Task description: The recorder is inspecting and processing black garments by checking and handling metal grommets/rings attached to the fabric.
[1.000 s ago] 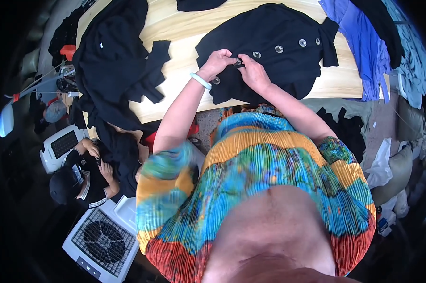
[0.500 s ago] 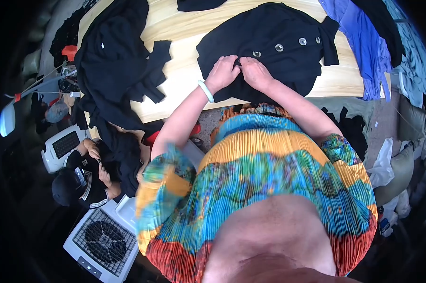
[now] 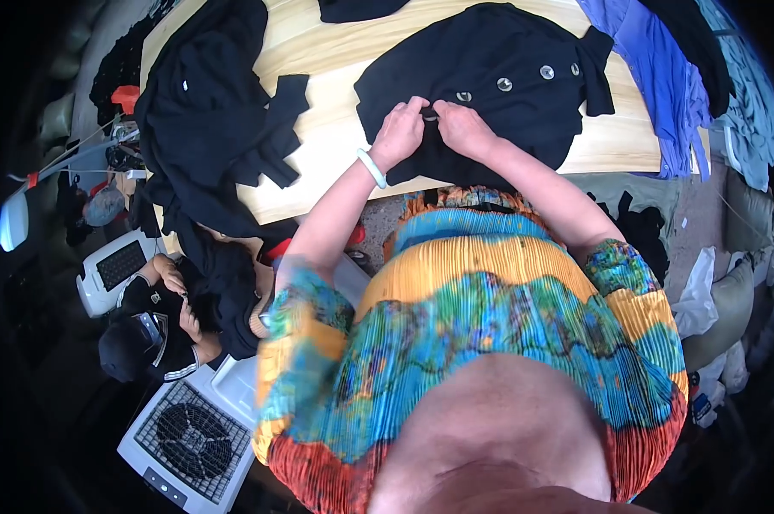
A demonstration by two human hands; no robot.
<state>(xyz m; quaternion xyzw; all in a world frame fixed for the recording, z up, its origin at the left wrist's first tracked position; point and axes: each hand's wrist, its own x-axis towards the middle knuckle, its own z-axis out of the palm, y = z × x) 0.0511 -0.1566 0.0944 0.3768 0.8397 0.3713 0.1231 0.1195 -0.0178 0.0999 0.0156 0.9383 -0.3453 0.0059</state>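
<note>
A black buttoned garment (image 3: 498,43) lies spread on the wooden table in front of me. Along it runs a row of large shiny buttons (image 3: 504,84). My left hand (image 3: 398,135) and my right hand (image 3: 462,130) meet at the row's left end, fingers bent and pinching the cloth. Between their fingertips shows part of another button (image 3: 431,115). My fingers partly cover that button and the cloth edge beneath.
Another black garment (image 3: 203,103) hangs over the table's left side. Purple clothing (image 3: 661,77) and light blue clothing (image 3: 743,111) lie at the right. A person in a dark cap (image 3: 126,347) sits at lower left by a white air cooler (image 3: 194,437).
My fingertips have parted slightly, and the button between them now shows. The garment remains in nearly the same place. The seated person's cap has shifted a little.
</note>
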